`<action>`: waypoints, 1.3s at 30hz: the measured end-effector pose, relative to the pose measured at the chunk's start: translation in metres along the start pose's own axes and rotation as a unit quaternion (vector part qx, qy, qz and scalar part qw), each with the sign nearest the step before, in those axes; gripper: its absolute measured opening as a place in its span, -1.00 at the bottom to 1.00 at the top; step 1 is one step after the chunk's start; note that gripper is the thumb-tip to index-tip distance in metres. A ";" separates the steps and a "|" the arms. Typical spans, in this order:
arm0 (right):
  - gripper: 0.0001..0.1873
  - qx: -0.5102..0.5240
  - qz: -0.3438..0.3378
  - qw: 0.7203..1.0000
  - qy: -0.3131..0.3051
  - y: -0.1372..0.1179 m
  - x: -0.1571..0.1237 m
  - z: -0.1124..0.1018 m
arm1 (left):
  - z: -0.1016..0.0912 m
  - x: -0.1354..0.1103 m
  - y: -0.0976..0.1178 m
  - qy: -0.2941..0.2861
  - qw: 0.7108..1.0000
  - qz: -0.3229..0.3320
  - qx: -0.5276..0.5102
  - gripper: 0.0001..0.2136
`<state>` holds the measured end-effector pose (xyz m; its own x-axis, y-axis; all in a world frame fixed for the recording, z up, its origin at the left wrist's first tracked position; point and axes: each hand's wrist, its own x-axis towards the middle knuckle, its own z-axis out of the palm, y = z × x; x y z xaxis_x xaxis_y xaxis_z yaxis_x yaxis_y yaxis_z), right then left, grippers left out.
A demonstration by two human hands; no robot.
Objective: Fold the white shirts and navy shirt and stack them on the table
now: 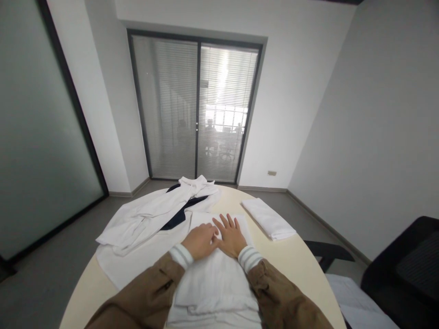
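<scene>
Both my arms reach forward over the round desk [305, 278], elbows apart and cut off by the bottom edge, wrists angled in so that my hands nearly meet. My right hand [230, 235] lies palm down on the white cloth [221, 272], its fingers spread apart and pointing forward. My left hand [200, 241] comes in from the side, knuckles up, its fingers bent and close together, the tips pointing towards my right thumb. The cloth lies flat on the desk in front of me, under both hands and between my brown sleeves [284, 290].

My palms are hidden, and I cannot tell whether my left fingers pinch any fabric or only press on it. Towards the bottom edge the cloth meets more white folds, and I cannot make out where it ends. Beyond my left hand, a white shirt [140, 217] partly covers a dark blue piece [178, 218], whose shape I cannot make out. A folded white cloth [269, 218] lies to the right, well apart from my hands.
</scene>
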<state>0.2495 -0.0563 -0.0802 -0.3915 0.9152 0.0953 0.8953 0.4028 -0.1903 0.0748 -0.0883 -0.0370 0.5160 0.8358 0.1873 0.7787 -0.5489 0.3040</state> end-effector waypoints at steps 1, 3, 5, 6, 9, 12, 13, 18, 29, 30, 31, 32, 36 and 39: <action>-0.23 -0.001 -0.004 1.000 -0.002 0.000 0.000 -0.001 | 0.005 0.011 -0.003 0.036 0.999 -0.005 0.008 -0.71; -0.25 0.003 -0.009 1.000 0.000 0.000 -0.001 -0.001 | 0.022 0.027 -0.012 0.102 0.993 -0.040 0.038 -0.64; -0.33 0.011 0.006 1.000 0.009 0.004 0.000 0.000 | 0.042 0.034 -0.023 0.109 0.987 -0.088 0.072 -0.57; -0.37 0.015 0.026 0.999 0.017 0.007 0.002 0.000 | 0.051 0.035 -0.028 0.107 0.985 -0.103 0.083 -0.54; -0.37 0.011 0.117 0.992 0.038 0.019 0.007 0.003 | 0.068 0.032 -0.038 0.119 0.976 -0.148 0.109 -0.49; -0.28 0.013 0.185 0.982 0.036 0.028 0.012 0.005 | 0.070 0.029 -0.042 0.134 0.964 -0.197 0.120 -0.44; -0.26 0.017 0.194 0.980 0.035 0.030 0.013 0.006 | 0.069 0.029 -0.042 0.135 0.961 -0.208 0.120 -0.43; -0.22 0.018 0.231 0.971 0.053 0.034 0.015 0.007 | 0.064 0.029 -0.050 0.132 0.961 -0.216 0.115 -0.44; -0.21 0.020 0.210 0.976 0.043 0.051 0.015 0.005 | 0.059 0.027 -0.066 0.087 0.961 -0.242 0.107 -0.42; -0.21 0.028 0.205 0.978 0.037 0.053 0.014 0.005 | 0.059 0.027 -0.067 0.083 0.961 -0.241 0.107 -0.42; -0.22 0.035 0.202 0.978 0.037 0.055 0.014 0.004 | 0.059 0.028 -0.067 0.081 0.962 -0.241 0.104 -0.43; -0.23 0.038 0.203 0.978 0.041 0.057 0.013 0.004 | 0.059 0.028 -0.068 0.080 0.962 -0.241 0.100 -0.44; -0.26 0.029 0.238 0.968 0.073 0.061 0.012 0.006 | 0.059 0.030 -0.075 0.100 0.965 -0.239 0.047 -0.47; -0.29 0.035 0.237 0.967 0.092 0.065 0.011 0.008 | 0.060 0.033 -0.083 0.157 0.962 -0.219 -0.047 -0.52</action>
<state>0.3014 -0.0197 -0.0995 0.1087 0.9822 0.1533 0.9458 -0.0548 -0.3200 0.0483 -0.0159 -0.1124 0.0020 0.9569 0.2904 0.8539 -0.1528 0.4975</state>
